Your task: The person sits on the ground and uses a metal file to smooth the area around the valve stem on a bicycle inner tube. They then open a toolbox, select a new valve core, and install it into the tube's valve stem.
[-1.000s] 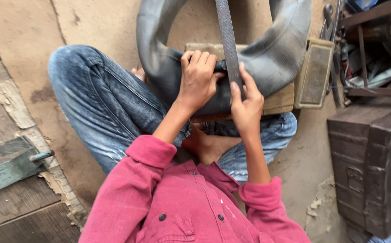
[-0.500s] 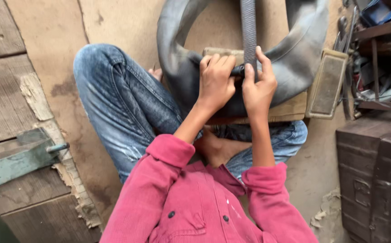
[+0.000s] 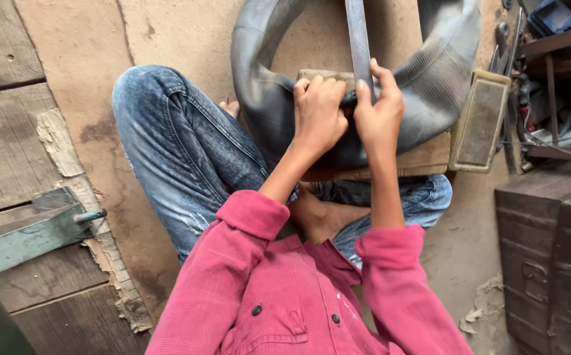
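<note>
The bare earthen floor (image 3: 167, 39) fills most of the view, with worn wooden planks (image 3: 9, 131) along the left edge and a green metal bracket (image 3: 29, 240) lying across them. A dark wooden chest (image 3: 548, 256) stands at the lower right, and above it sits a jumble of metal tools (image 3: 548, 98). The person sits cross-legged in blue jeans (image 3: 187, 151) and a pink shirt (image 3: 266, 296), one bare foot (image 3: 322, 217) tucked under.

A large black rubber inner tube (image 3: 430, 79) curves over the lap and rests on a wooden block (image 3: 423, 158) just in front of the knees. A flat rectangular tray (image 3: 479, 121) leans just beside the block on the right.

The left hand (image 3: 318, 115) is curled into a fist-like grip, pressing a fold of the tube down against the block. The right hand (image 3: 381, 112) is closed around the lower end of a long flat metal file (image 3: 358, 39), which runs upward out of the top of the view and lies across the tube right where the left hand pins it; the two hands are touching
</note>
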